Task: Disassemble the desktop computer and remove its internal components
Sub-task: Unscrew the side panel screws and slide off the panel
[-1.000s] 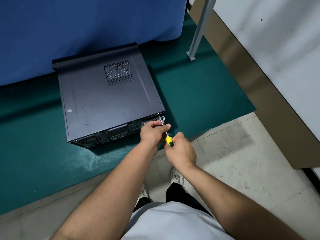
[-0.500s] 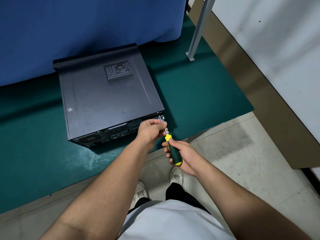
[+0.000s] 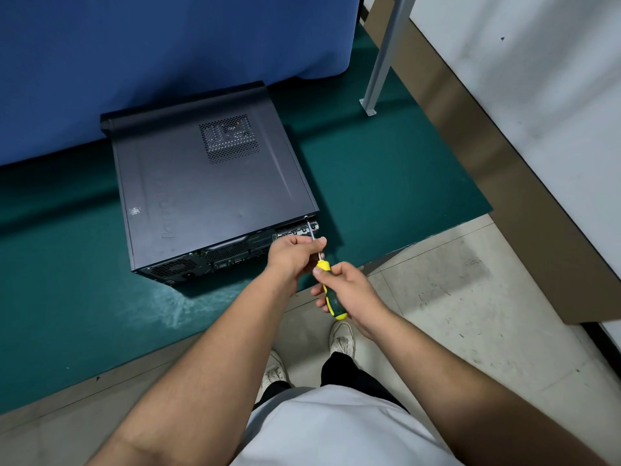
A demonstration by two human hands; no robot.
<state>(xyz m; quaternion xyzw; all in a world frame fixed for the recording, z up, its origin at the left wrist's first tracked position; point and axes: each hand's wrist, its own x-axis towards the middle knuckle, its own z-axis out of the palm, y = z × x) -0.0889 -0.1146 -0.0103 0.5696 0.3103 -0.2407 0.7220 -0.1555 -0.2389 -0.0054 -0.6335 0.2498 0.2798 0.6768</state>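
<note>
Yellow-green screwdriver [image 3: 328, 290] gripped in right hand [image 3: 349, 290], left hand [image 3: 292, 255] fingers pinching its shaft, tip at computer case [image 3: 208, 196] rear corner

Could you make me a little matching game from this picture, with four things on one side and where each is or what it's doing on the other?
Things:
1. left hand
2. right hand
3. computer case
4. metal pole

States:
A. lies flat on the green mat
B. stands upright, far right of the mat
C. pinches the screwdriver's thin shaft
D. grips the yellow and green handle

Pairs: 1-C, 2-D, 3-A, 4-B
</note>
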